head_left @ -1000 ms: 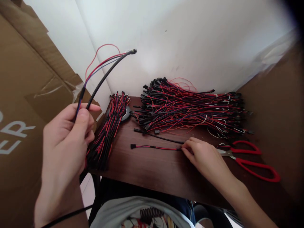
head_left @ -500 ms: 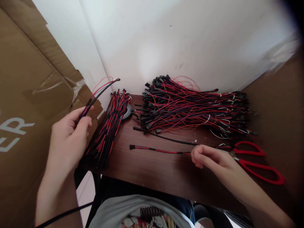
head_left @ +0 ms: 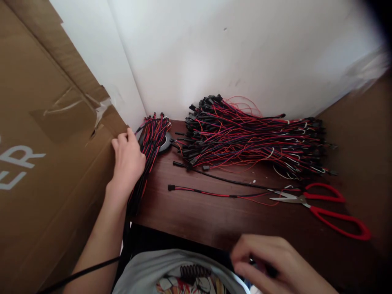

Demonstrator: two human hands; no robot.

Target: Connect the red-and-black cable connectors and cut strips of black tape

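Note:
My left hand point(head_left: 128, 157) is at the left edge of a smaller bundle of red, purple and black wire cables point(head_left: 150, 147), its fingers bent and partly hidden. From behind those fingers a thin wire cable point(head_left: 139, 129) runs up toward the bundle's top end. Below the table's front edge, over my lap, my right hand point(head_left: 263, 261) is curled with thumb and forefinger close together; anything between them is blurred. A single red and black cable point(head_left: 199, 191) with a black connector lies on the table. Beyond it stretches a longer black cable point(head_left: 226, 179).
A large pile of wire cables point(head_left: 245, 139) lies against the white wall. Red-handled scissors point(head_left: 301, 200), blades apart, lie at the right. A roll of black tape point(head_left: 166, 143) sits under the smaller bundle. Cardboard point(head_left: 61, 163) stands close along the left side.
My left hand has moved right and down with its cable, from in front of the cardboard to the smaller bundle. My right hand has drawn back from the single cable toward my lap.

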